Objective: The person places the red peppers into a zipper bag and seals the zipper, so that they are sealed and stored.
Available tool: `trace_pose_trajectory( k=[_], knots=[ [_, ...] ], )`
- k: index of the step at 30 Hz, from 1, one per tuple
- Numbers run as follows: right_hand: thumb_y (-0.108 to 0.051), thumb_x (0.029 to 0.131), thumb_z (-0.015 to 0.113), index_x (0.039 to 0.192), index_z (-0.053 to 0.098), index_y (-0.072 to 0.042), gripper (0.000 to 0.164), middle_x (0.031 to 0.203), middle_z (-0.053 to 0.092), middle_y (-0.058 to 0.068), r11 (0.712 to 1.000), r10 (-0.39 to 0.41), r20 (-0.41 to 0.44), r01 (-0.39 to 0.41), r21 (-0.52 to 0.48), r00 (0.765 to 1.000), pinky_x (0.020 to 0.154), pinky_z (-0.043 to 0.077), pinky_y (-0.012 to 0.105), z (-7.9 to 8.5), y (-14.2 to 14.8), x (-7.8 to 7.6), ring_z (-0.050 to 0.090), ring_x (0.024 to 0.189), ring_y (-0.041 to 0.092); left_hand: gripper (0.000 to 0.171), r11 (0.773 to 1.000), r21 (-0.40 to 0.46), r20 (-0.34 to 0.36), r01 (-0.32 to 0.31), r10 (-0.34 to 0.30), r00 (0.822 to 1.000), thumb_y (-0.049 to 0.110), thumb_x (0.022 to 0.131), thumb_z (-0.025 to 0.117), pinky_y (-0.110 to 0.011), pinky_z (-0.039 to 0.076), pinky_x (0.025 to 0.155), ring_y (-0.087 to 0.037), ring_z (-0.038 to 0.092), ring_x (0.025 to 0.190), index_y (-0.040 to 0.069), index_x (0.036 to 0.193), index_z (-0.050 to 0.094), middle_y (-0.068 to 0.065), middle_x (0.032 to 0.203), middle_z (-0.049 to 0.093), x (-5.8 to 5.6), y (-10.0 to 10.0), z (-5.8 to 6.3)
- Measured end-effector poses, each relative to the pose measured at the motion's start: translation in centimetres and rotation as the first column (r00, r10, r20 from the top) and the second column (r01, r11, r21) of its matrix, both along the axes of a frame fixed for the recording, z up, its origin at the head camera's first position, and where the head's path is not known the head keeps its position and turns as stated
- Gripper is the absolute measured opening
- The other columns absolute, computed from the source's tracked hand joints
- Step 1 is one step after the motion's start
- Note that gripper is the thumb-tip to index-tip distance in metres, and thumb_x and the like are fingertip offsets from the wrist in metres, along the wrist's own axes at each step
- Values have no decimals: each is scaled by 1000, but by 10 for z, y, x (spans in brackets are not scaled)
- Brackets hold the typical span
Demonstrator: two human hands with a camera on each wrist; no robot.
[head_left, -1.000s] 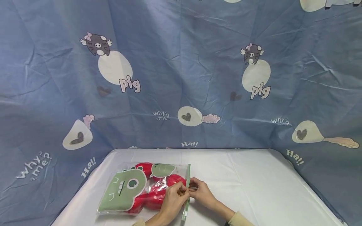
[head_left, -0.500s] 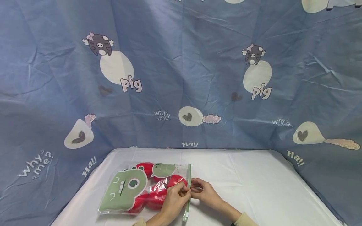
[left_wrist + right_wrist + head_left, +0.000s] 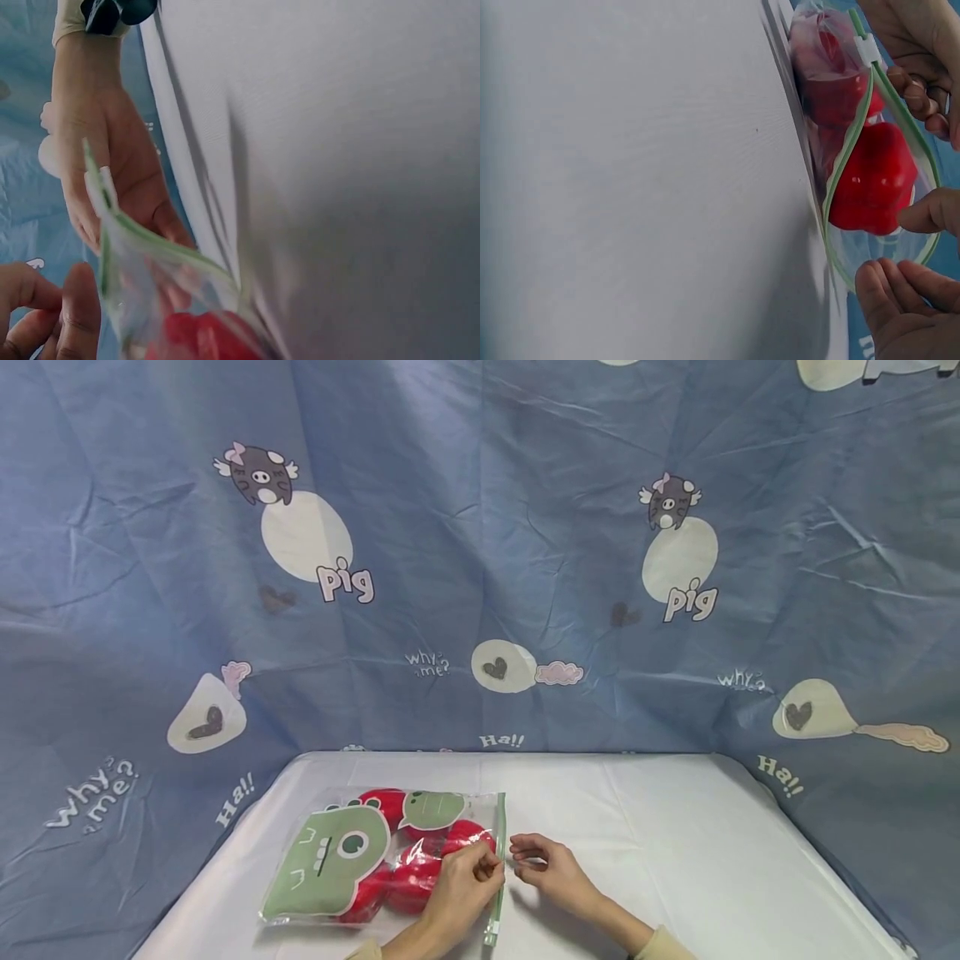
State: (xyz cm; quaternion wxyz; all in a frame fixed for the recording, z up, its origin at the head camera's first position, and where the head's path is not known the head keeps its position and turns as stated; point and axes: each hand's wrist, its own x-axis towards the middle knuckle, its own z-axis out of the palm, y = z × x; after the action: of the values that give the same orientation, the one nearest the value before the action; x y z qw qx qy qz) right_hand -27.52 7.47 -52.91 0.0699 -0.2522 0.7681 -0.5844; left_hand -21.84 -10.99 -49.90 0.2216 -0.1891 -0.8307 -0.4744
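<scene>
A clear slider zip bag (image 3: 326, 860) with green monster print lies on its side on the white table, its green-edged mouth toward the right. Inside are several red bell peppers (image 3: 877, 180). My left hand (image 3: 461, 889) is over the mouth end, thumb and fingers curled together at the upper lip; the fingertip contact is partly hidden. Just right of the mouth is my right hand (image 3: 555, 872), fingers loosely bent, holding nothing. The right wrist view shows the mouth gaping, with the white slider (image 3: 867, 49) near one end.
A white cloth covers the table (image 3: 637, 827). Behind and around it hangs a blue curtain (image 3: 420, 568) printed with pigs and words.
My right hand has drawn back slightly to the right, leaving a gap between its fingertips and the bag's edge. My left hand and the bag have hardly moved.
</scene>
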Motion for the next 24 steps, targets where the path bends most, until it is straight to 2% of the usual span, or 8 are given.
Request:
trace_pose_trajectory(
  k=[5,8,10,13,18,19,22,24],
  knots=[
    [-6,87,64,124,55,9,40,114,65,23,999,-25,-10,25,28,1000,85,55,20,3,3,4,66,103,31,19,998,-57,-114,-22,15,993,-2,73,69,-9,46,52,8,50,61,15,73,60,10,66,60,5,-5,2],
    [-11,90,64,120,57,9,37,109,67,22,998,-45,0,45,45,999,80,56,20,6,4,9,68,96,26,18,987,-157,-195,-19,-13,981,2,74,74,-5,42,54,7,50,61,14,74,60,8,66,59,10,-10,0],
    [-16,92,62,117,58,9,36,106,68,22,999,-34,48,32,39,998,75,59,24,7,5,14,70,91,26,16,962,-274,-220,2,-65,973,13,77,77,-3,41,55,5,51,62,14,77,61,7,69,61,16,-14,0],
    [-25,95,59,112,60,9,38,96,70,17,999,-3,157,-5,46,988,67,60,27,7,5,23,70,81,25,26,862,-504,-207,42,-167,964,35,78,78,-3,45,59,3,53,64,14,85,64,5,78,63,28,-21,1],
    [-37,95,56,100,66,2,40,77,70,7,991,41,262,-72,110,964,53,56,23,9,0,38,63,61,11,34,630,-774,-189,62,-324,927,46,87,65,-9,53,61,1,57,70,13,97,67,4,88,63,43,-29,3],
    [-37,96,55,98,66,1,40,75,70,8,989,56,269,-90,115,961,51,54,22,9,0,40,62,58,9,31,604,-796,-213,44,-347,913,44,88,65,-8,52,59,2,55,69,14,96,67,5,86,61,44,-29,2],
    [-36,97,53,93,68,1,40,70,69,9,983,110,294,-148,108,950,47,51,19,10,-3,45,60,52,8,24,539,-842,-214,16,-361,908,39,88,66,-8,51,57,2,54,67,16,94,66,7,82,60,47,-30,3],
    [-36,97,54,89,68,1,40,67,69,7,980,141,316,-178,92,938,45,49,17,9,-5,48,59,50,7,20,527,-850,-228,-1,-366,902,36,86,69,-8,51,57,2,55,67,17,91,65,8,79,59,48,-31,3]
  ],
)
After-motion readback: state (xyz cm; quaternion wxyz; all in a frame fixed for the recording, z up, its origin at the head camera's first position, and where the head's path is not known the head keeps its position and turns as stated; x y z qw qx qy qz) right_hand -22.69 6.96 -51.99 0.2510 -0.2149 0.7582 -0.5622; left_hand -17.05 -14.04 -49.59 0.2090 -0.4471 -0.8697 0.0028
